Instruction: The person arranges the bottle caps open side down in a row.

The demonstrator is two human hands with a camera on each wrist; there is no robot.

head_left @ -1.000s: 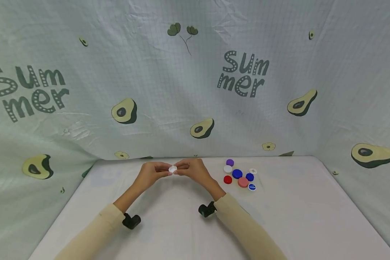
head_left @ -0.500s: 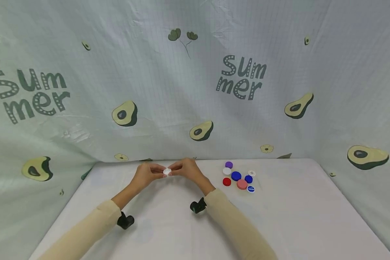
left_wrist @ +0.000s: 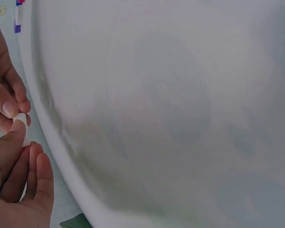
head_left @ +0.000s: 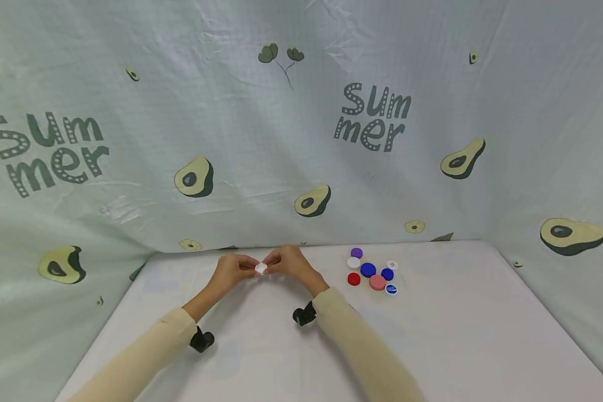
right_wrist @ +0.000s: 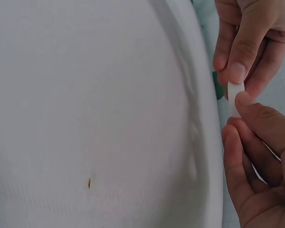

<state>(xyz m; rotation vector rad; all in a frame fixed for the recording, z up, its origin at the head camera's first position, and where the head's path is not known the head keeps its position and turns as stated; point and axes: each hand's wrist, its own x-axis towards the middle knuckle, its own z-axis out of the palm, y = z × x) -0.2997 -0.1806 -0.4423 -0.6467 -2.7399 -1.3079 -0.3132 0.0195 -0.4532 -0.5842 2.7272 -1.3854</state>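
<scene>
A small white bottle cap [head_left: 261, 268] is held near the table's far edge, between the fingertips of both hands. My left hand [head_left: 228, 272] pinches it from the left, while my right hand [head_left: 292, 263] pinches its other side. The left wrist view shows the white cap [left_wrist: 26, 140] edge-on, with the left thumb pressed on it. Seen from the right wrist, the cap's pale rim [right_wrist: 234, 90] stands between the two thumbs, and fingertips hide part of it.
Several loose caps lie right of the hands: purple [head_left: 357, 253], white [head_left: 353, 263], red [head_left: 354, 278], large blue [head_left: 368, 270], small blue [head_left: 387, 274], pink [head_left: 377, 282] and blue-and-white [head_left: 391, 290]. A printed curtain [head_left: 251, 139] hangs behind the white table [head_left: 462, 335].
Both hands have shifted slightly left and nearer with the white cap between them, keeping their pinch. The head view has tilted a little; the loose caps lie in the same arrangement.
</scene>
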